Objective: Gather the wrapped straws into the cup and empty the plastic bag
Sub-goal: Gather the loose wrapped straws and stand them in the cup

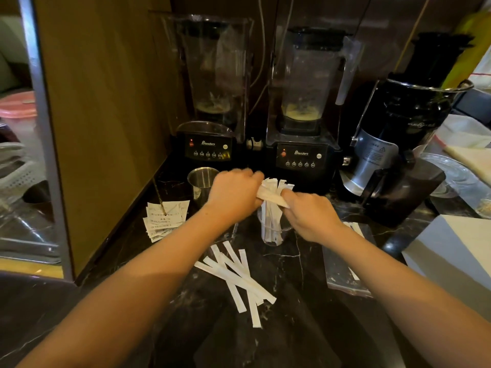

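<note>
Dark marble worktop (297,264) filled the view; both hands met over the clear cup (273,229) mid-worktop, left hand (233,193) and right hand (310,212) gripping upright wrapped straws (273,189). Loose straws (239,277) lay crisscrossed nearer; plastic bag (342,272) flat toward the right edge.

Head cam, angled fwd-down, close over countertop (305,261)

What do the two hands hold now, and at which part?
Both the left hand and right hand grip the wrapped straws near their upper ends, above the clear cup.
</note>
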